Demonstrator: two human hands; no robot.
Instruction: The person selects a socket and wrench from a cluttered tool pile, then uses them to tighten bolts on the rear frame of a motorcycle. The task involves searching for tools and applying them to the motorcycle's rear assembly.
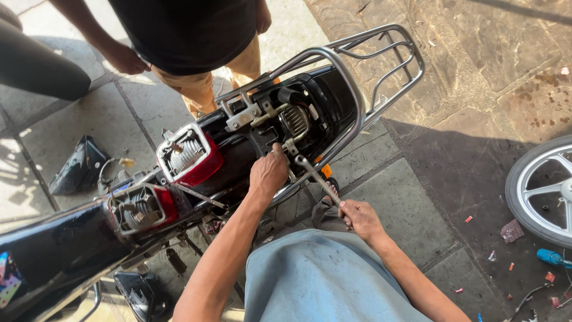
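Observation:
I look down at the rear of a black motorcycle with its seat off. My left hand rests on the frame near a bolt by the chrome side rail, fingers curled on the fitting. In my right hand is the handle of a metal wrench, whose head sits at the same bolt next to my left fingers. A chrome luggage rack sticks out at the bike's tail. Two red tail lamps with their lenses off lie to the left.
Another person in a black shirt and tan shorts stands beyond the bike. A black body panel lies on the paving at left. An alloy wheel lies at right, with a blue-handled tool and small debris nearby.

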